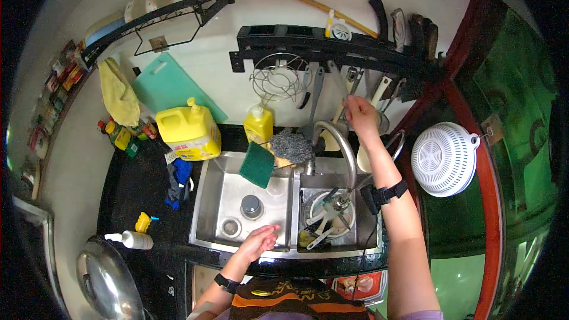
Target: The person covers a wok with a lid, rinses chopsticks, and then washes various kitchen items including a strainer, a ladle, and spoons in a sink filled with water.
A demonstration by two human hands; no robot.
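My right hand reaches up to the row of hanging kitchen utensils behind the faucet. Its fingers are pinched at the lower part of a slim grey utensil, blurred, whose upper end is near the black wall rack. My left hand hovers at the front of the left steel sink basin, fingers curled together with nothing seen in them. In the right basin a white bowl holds several utensils under the curved faucet. Part of that bowl is hidden by the faucet head.
A green scouring pad and grey scrubber sit behind the left basin. Beside them stand a yellow pump bottle and yellow jug. A white colander hangs right. Knives stand in the rack; a pot lid is left.
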